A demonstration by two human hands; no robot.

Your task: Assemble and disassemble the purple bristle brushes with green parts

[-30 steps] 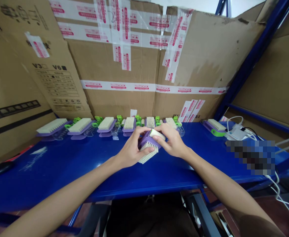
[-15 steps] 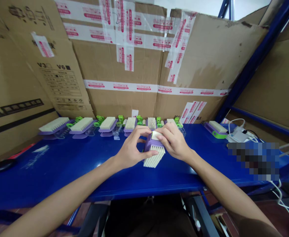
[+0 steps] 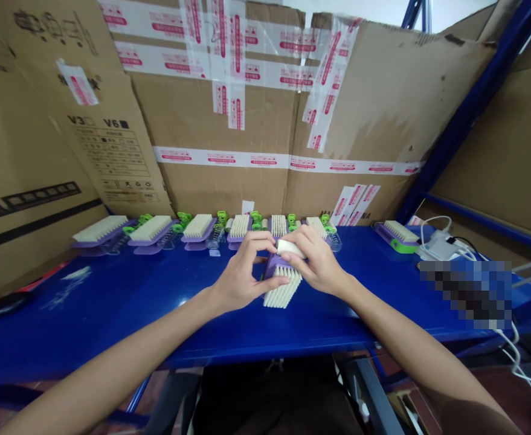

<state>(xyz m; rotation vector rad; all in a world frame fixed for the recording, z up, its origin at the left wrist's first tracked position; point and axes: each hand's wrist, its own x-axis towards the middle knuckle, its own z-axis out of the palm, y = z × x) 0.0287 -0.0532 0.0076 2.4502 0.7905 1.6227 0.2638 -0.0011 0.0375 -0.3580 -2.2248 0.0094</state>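
A purple scrubbing brush (image 3: 283, 290) with cream bristles is held over the middle of the blue table, bristles facing down toward me. My left hand (image 3: 238, 273) is closed around its left side, with the thumb across the bristles and the fingers behind. At the brush's upper end, my right hand (image 3: 320, 261) pinches a short white roller-like piece (image 3: 291, 248) between thumb and fingers. The piece sits against or just over the purple body; whether it is attached cannot be seen. Fingers hide the brush's far side.
Behind the hands, similar brushes (image 3: 198, 226) with green and clear parts stand in a row along the cardboard wall (image 3: 229, 127). Another brush (image 3: 399, 233) is at right, beside a white power strip (image 3: 441, 246) with cables. A blurred-out object lies near the blue table's (image 3: 124, 314) right end.
The white piece has tilted and shows more of its length above the purple body. My right fingers have shifted slightly with it. My left hand and the brush stay nearly still.
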